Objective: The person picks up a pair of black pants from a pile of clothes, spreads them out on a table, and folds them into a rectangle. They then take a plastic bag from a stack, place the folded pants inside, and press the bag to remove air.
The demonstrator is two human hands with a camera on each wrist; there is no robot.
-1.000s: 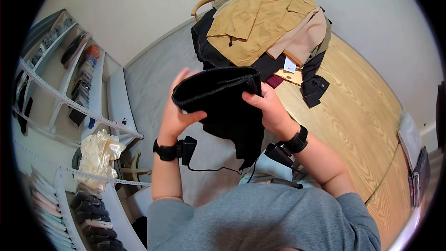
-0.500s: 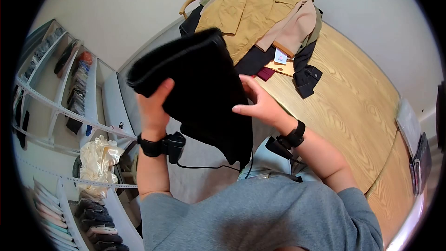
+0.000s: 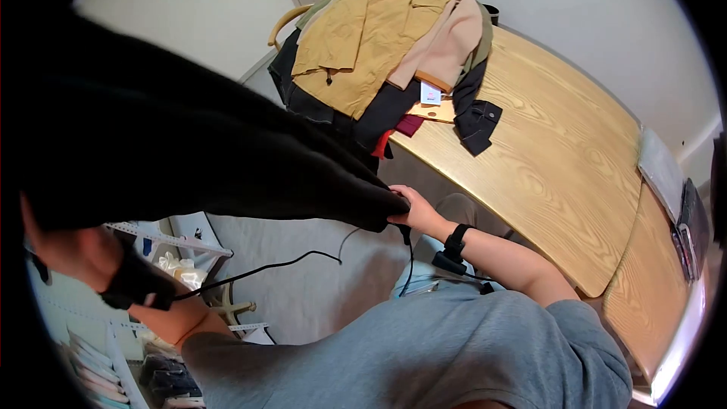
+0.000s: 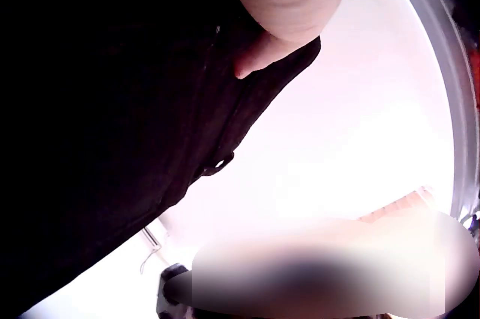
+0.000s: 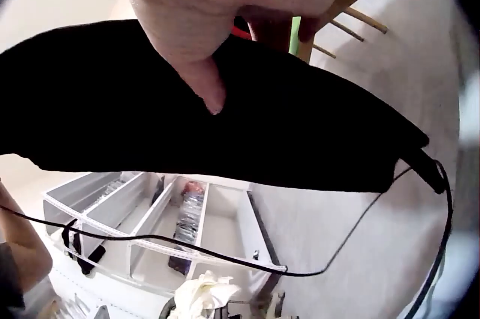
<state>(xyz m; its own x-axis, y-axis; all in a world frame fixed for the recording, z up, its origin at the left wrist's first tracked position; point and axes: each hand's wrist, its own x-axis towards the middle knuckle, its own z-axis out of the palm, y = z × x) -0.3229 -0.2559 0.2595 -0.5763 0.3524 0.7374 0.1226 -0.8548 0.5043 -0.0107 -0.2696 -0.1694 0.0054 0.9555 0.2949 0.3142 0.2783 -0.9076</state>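
A long black garment (image 3: 204, 151) stretches between both hands, wide at the left and narrowing to the right. My left hand (image 3: 76, 254) grips its lower left edge. In the left wrist view, the thumb of that hand (image 4: 292, 4) presses on the black cloth, and a small fabric loop (image 4: 219, 163) stands out from the edge. My right hand (image 3: 416, 210) pinches the narrow end near my waist. Seen from the right wrist, that hand (image 5: 232, 4) has its thumb over the near face of the cloth, with other fingertips showing past the upper edge.
A heap of clothes, topped by a tan jacket (image 3: 356, 30), lies at the far end of the wooden table (image 3: 545, 167). White shelving (image 5: 142, 221) with packaged items stands at the left. A thin black cable (image 3: 265, 266) runs between the wrist cameras. Dark packages (image 3: 687, 227) lean at the right.
My left hand has swung far left and down, drawing the black garment out long and sideways. The right hand has lowered a little and now holds the narrow end. The view has turned slightly right.
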